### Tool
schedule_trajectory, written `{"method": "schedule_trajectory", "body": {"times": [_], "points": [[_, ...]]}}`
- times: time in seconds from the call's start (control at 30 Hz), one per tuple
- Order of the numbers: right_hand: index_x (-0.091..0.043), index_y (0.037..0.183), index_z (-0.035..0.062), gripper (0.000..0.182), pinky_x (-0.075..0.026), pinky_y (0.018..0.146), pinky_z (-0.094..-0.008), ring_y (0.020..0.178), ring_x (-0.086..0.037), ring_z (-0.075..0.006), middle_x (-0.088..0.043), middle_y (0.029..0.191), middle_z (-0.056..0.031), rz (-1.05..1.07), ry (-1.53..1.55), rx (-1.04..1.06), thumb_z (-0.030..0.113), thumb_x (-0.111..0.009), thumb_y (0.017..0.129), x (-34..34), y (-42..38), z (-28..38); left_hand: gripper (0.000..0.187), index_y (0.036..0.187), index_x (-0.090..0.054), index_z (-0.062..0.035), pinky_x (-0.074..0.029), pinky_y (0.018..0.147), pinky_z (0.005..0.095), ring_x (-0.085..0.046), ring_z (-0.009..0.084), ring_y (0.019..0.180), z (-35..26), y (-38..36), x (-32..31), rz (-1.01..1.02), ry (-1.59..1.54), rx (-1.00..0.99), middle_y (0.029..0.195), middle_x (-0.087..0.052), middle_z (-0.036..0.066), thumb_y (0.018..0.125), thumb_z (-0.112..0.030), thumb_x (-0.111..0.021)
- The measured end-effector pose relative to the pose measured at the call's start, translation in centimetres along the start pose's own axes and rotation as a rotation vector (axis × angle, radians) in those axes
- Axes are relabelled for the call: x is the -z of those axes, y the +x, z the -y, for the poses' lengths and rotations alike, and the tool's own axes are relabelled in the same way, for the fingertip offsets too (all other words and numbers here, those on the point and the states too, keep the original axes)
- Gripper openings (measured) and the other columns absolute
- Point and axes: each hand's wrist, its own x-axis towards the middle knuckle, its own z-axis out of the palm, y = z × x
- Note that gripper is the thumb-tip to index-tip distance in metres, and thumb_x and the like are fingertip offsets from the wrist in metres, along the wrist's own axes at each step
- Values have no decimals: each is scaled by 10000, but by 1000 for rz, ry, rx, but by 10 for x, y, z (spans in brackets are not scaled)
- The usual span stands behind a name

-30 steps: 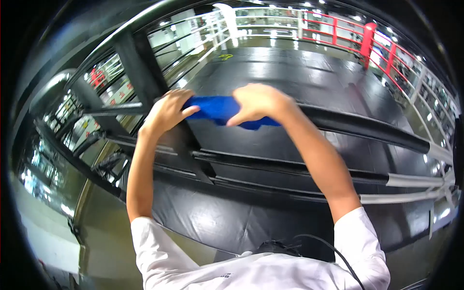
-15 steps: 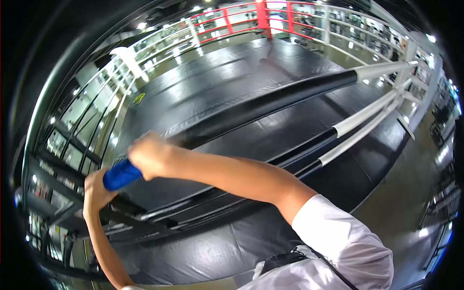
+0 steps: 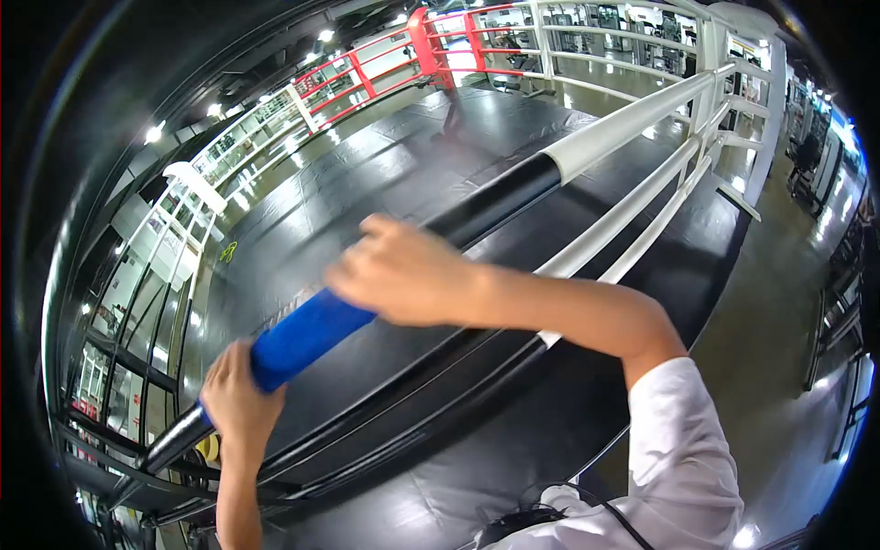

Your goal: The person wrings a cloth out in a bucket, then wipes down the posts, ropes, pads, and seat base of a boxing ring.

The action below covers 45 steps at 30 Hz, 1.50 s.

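Blue cloth (image 3: 307,335): wrapped around the black-padded top rope (image 3: 500,197) of a boxing ring, so that it forms a sleeve on the rope; it spans the gap between the two hands.
Right hand (image 3: 399,275): curled over the upper end of the cloth, fingers closed down around cloth and rope together. Gripping from above lets the palm press the fabric against the padding.
Left hand (image 3: 236,403): clamped on the lower end of the cloth, fingers wrapped round the rope from beneath, thumb side toward the blue fabric. The thumb itself cannot be made out.
Why the two-handed hold: with one hand at each end, the cloth stays taut and snug on the round rope instead of slipping off.
Rope beyond the right hand: the black padding ends and white rope (image 3: 632,115) runs on to the far corner.
Below the hands: lower ropes (image 3: 431,385) run parallel, and the black ring canvas (image 3: 367,183) lies past them.
Far from both hands: red ropes (image 3: 385,60) at the opposite side.
Person's sleeve (image 3: 683,449): white, on the right arm.
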Motion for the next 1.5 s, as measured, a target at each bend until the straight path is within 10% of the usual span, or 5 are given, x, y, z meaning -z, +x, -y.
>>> {"method": "schedule_trajectory", "body": {"times": [0.3,0.63,1.2,1.5], "points": [[-654,1139,83,538,-516,976,-434,1020,-692,-283,-722,1051,-96,-50,-280,-142,62,-798,621,36,-204,-207,379,1044,-582,-43,-589,819,417,-730,318,944,-275,166,-106,151,-113,-197,970,-706,144,719,-110,-764],[-634,1137,18,572,-398,1140,-562,1160,-649,-360,-687,1118,-168,-184,-413,-239,152,-816,612,51,-174,-156,147,947,-589,-83,-468,652,322,-652,176,766,-288,154,-93,-224,41,-210,821,-637,42,874,-201,-639],[-575,1186,12,605,-533,848,-492,975,-660,-427,-677,1028,-205,79,-6,-107,-32,-718,600,-44,136,132,261,1045,-591,-85,-524,670,323,-672,203,748,99,-38,-19,-407,338,-231,835,-649,47,838,-228,-660],[-623,1024,30,316,-600,739,-435,853,-741,-339,-715,889,-165,135,19,-19,10,-698,719,-139,272,242,329,1105,-656,-84,-565,917,410,-718,289,987,327,-140,-2,-187,272,-30,1025,-721,92,778,-53,-690]]}}
